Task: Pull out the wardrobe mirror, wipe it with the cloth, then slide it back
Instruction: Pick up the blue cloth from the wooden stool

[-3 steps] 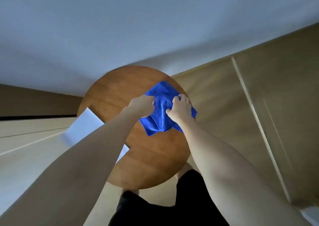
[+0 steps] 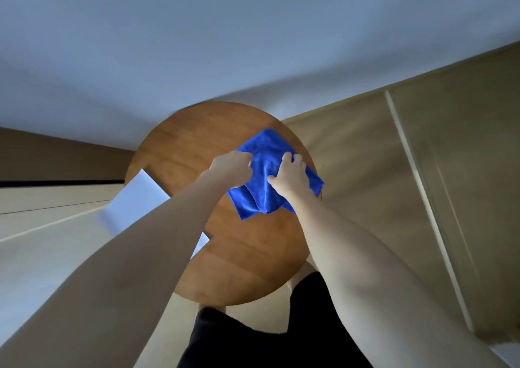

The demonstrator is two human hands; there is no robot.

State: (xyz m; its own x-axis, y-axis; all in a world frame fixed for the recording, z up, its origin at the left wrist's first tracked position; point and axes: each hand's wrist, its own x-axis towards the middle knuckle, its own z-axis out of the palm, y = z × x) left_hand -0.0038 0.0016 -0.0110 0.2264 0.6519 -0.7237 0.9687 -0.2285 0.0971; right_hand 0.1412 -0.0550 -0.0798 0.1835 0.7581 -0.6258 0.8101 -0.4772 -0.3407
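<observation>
- Head view: blue cloth (image 2: pixel 264 176) lies on the far right part of the round wooden table (image 2: pixel 239 260).
- Left hand (image 2: pixel 232 168) — fingers curled, gripping the cloth's left edge.
- Right hand (image 2: pixel 291 175) grips the cloth's middle, bunching it.
- White paper (image 2: pixel 135 199) overhangs the table's left edge — partly under the left forearm.

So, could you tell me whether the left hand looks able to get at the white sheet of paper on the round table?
Probably yes: the white paper lies bare just under the left forearm, nothing on it, but the left hand would first have to release the blue cloth.
</observation>
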